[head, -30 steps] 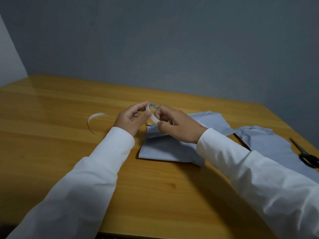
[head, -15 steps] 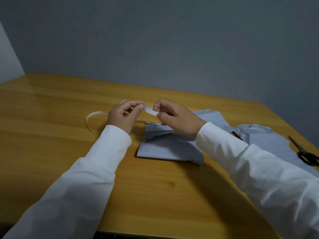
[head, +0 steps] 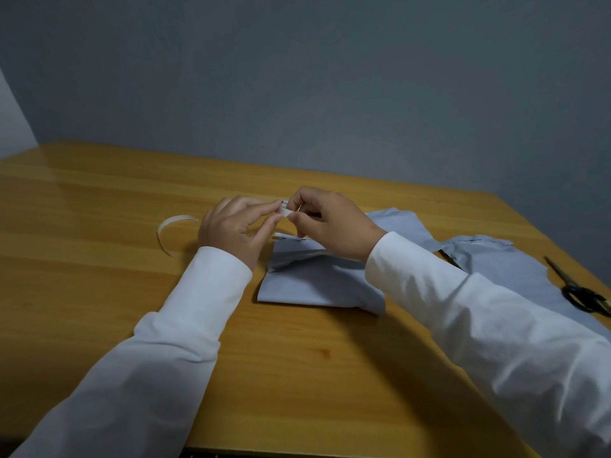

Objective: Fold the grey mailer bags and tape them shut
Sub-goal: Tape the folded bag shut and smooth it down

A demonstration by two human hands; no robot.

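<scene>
A folded grey mailer bag point(head: 317, 282) lies on the wooden table point(head: 99, 292), its top flap lifting slightly. Just above its far edge both hands meet on a small white tape roll point(head: 285, 210). My right hand point(head: 330, 226) grips the roll with curled fingers, most of the roll hidden behind them. My left hand point(head: 236, 228) pinches the tape's free end between thumb and fingertips. More grey mailer bags point(head: 496, 269) lie spread to the right, partly under my right sleeve.
A curled white strip of tape backing point(head: 168, 229) lies on the table left of my left hand. Black scissors point(head: 582, 292) rest on the grey bags near the table's right edge. A grey wall stands behind the table.
The roll has turned from face-on to edge-on between my hands. My left hand has shifted from holding the ring to pinching the tape end, and both hands have drawn closer together.
</scene>
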